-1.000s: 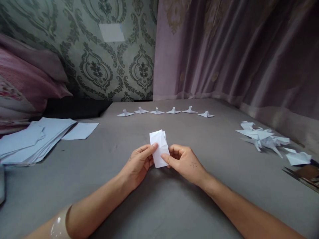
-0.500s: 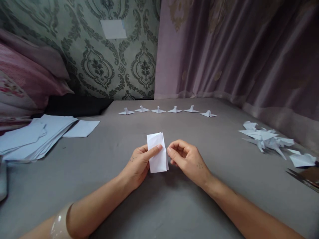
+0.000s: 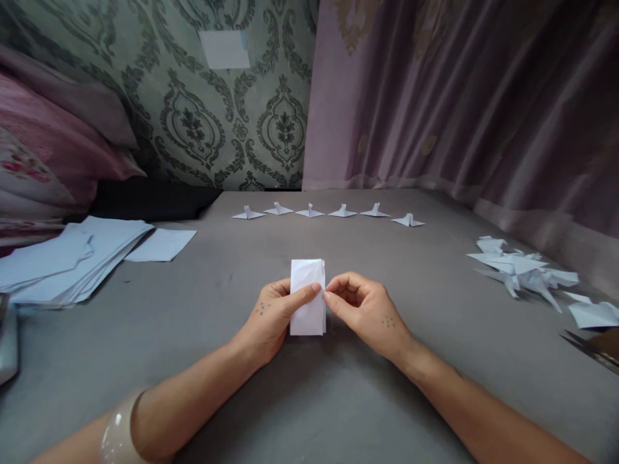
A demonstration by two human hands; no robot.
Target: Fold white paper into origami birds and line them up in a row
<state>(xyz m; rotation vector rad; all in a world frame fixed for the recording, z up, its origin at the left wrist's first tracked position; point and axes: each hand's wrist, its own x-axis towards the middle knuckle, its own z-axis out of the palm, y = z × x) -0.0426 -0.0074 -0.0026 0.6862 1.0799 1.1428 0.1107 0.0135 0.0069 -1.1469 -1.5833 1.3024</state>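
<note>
A white sheet of paper [image 3: 306, 316], folded into a narrow upright rectangle with several layers, is held above the grey surface in the middle of the view. My left hand [image 3: 275, 316] grips it from the left, thumb across the front and the other fingers hidden behind. At the paper's right edge, my right hand [image 3: 365, 309] has thumb and forefinger pinched together on the layered edge, its other fingers curled in.
Several folded paper birds [image 3: 310, 211] stand in a row farther back. On the left lie stacked white sheets [image 3: 97, 258] and a smaller paper [image 3: 162, 245]. A pile of folded paper figures [image 3: 522, 264] lies right, near dark scissors [image 3: 590, 348]. Behind are a patterned wall and curtain [image 3: 387, 96].
The folded paper has straightened from a slight tilt and its layers lie closer together. My right fingertips have come against its right edge. The whole view has shifted slightly.
</note>
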